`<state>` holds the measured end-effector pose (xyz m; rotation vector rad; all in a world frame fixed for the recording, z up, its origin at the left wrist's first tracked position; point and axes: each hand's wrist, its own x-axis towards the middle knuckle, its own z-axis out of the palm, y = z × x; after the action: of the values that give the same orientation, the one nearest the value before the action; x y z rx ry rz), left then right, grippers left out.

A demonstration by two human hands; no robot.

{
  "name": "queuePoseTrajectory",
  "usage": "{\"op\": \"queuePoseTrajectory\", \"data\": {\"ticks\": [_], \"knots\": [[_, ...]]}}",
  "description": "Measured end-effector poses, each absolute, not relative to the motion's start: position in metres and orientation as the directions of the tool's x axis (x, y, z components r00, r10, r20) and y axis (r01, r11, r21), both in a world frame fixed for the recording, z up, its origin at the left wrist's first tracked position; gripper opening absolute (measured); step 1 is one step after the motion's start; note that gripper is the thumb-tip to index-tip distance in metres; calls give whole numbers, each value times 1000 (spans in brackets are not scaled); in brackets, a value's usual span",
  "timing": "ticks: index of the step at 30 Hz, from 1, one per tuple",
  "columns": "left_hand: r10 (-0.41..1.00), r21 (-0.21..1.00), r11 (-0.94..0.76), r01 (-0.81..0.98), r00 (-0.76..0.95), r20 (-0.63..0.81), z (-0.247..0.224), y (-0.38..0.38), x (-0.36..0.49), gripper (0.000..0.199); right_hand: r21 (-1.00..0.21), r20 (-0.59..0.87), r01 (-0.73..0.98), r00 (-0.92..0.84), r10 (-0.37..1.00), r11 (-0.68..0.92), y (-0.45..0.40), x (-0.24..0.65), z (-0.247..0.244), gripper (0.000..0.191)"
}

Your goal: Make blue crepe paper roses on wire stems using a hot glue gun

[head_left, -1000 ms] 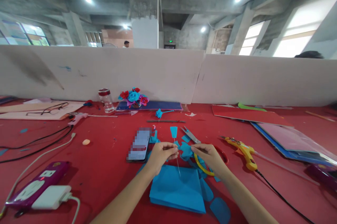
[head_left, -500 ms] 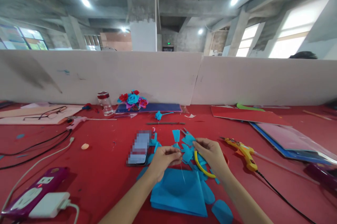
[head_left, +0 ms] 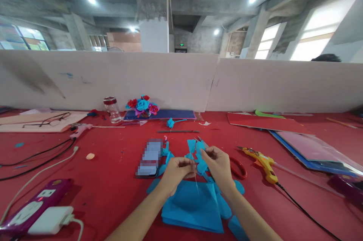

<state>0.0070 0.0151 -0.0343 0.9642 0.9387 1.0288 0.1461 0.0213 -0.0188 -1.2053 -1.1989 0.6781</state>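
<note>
My left hand (head_left: 176, 173) is closed in a pinch on a thin wire (head_left: 196, 183), whose lower end hangs over the folded blue paper (head_left: 190, 207). A small blue paper piece (head_left: 191, 145) tops the wire, above my fingertips. My right hand (head_left: 219, 165) pinches a blue paper petal (head_left: 200, 145) just right of that piece, slightly apart from it. Loose blue petals (head_left: 202, 166) lie beneath and between the hands. Scissors with a red handle (head_left: 239, 168) rest partly hidden behind my right hand.
A phone (head_left: 151, 157) lies left of the hands. On the right is a yellow glue gun (head_left: 265, 163) with its cord. Toward the back stand a paper flower bunch (head_left: 143, 105) and a glass jar (head_left: 112, 110). A purple power strip (head_left: 51, 195) sits front left.
My right hand has moved left with the petal, closer to the wire top. More of the red scissors handle shows. My left hand has stayed nearly still.
</note>
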Motion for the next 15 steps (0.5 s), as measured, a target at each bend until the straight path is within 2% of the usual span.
{"op": "queuePoseTrajectory", "data": {"ticks": [6,15], "knots": [[959,942,225,-248,228,-169,-33,16,8,21,-920,372,257,335,866,296,16,141,-14,27],[956,945,238,-225,228,-187,-31,12,8,18,-901,406,294,315,858,319,16,138,-19,27]]}}
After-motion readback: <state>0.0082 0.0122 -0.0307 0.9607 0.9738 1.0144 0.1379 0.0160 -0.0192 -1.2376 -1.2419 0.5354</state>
